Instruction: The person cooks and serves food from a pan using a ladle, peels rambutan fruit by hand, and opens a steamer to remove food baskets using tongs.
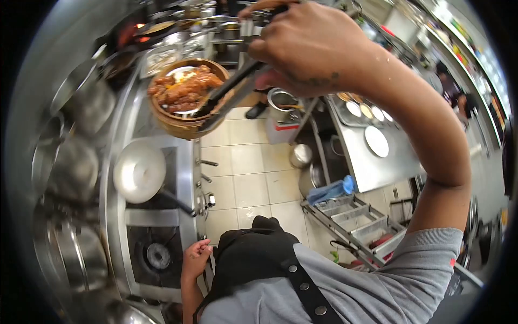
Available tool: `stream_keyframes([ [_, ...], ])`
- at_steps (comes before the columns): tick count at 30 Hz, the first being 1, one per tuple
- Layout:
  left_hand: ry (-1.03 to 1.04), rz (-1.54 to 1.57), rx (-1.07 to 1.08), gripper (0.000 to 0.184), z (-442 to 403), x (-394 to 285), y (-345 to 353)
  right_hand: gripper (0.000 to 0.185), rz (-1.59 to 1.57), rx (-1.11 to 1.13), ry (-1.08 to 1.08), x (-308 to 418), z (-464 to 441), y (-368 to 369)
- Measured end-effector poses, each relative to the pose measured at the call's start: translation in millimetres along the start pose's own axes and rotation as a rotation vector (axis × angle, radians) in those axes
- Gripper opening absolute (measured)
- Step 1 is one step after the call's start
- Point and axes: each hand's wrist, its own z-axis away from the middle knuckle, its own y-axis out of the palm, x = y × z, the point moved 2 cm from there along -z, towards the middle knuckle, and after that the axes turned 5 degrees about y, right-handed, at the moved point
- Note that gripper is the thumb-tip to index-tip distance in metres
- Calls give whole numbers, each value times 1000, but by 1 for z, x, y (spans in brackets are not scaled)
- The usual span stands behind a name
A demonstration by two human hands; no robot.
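My right hand [302, 46] is raised at the top and wrapped around dark tongs [237, 81]. The tongs' tips clasp the near right rim of a round bamboo steamer basket [186, 129], which appears to be held up over the stove side. Inside it, glossy reddish-brown sauced pieces of food [189, 89], which look like chicken feet, sit on a white dish. My left hand [197, 258] is low by the stove's front edge, its fingers loosely bent and somewhat apart, with nothing visible in them.
On the stove [151, 218] at left, a pale wok [139, 170] has its handle pointing toward me. A bare burner [158, 255] is nearer. At right are a steel table [356, 162] with white plates [376, 141], a metal step ladder [356, 221] and a pot [283, 102].
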Motion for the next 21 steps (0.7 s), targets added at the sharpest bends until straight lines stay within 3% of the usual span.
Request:
stream_keyframes([
  [7, -17, -44, 180, 33, -70, -35, 87, 36, 16, 372, 435, -114, 201, 127],
  [9, -19, -52, 204, 34, -82, -37, 107, 35, 28, 363, 508, -136, 256, 164],
  [12, -32, -73, 237, 34, -94, -58, 144, 35, 36, 659, 632, -169, 324, 210],
  [15, -60, -97, 248, 35, -101, -73, 184, 36, 26, 654, 687, -200, 390, 257],
  [21, -62, -214, 237, 32, -104, -74, 214, 32, 47, 852, 822, -225, 480, 329],
])
